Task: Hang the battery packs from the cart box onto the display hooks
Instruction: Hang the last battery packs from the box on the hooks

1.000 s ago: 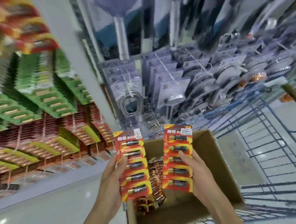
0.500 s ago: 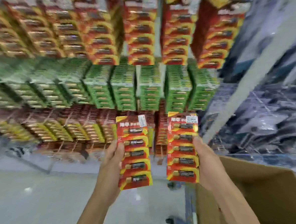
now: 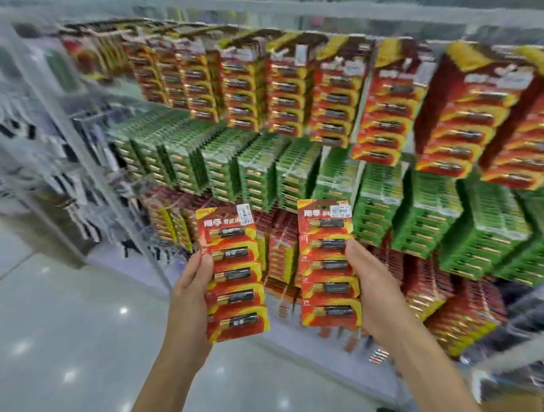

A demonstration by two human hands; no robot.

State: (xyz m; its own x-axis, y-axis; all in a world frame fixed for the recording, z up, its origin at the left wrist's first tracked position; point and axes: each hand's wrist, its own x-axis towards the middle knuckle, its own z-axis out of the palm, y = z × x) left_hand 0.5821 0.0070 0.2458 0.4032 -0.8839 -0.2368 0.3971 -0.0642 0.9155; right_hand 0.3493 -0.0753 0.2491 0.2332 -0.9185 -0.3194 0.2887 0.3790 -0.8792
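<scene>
My left hand (image 3: 191,290) grips a red and yellow battery pack (image 3: 233,272) by its left edge, held upright. My right hand (image 3: 373,290) grips a second red and yellow battery pack (image 3: 326,259) by its right edge, also upright. Both packs carry a white price sticker at the top. They are held in front of the display wall, where red packs (image 3: 331,97) hang in the top row and green packs (image 3: 262,168) in the row below. The hooks themselves are hidden by the hanging stock. A corner of the cardboard cart box (image 3: 531,405) shows at bottom right.
More red packs (image 3: 455,315) hang low on the right. A white shelf upright (image 3: 79,147) divides the battery section from dark blurred goods on the left. Shiny pale floor (image 3: 55,330) fills the lower left.
The view has swung left from the cart box to the battery display. Both hands kept their packs and carried them up in front of the hanging rows; the box has slid to the bottom right corner.
</scene>
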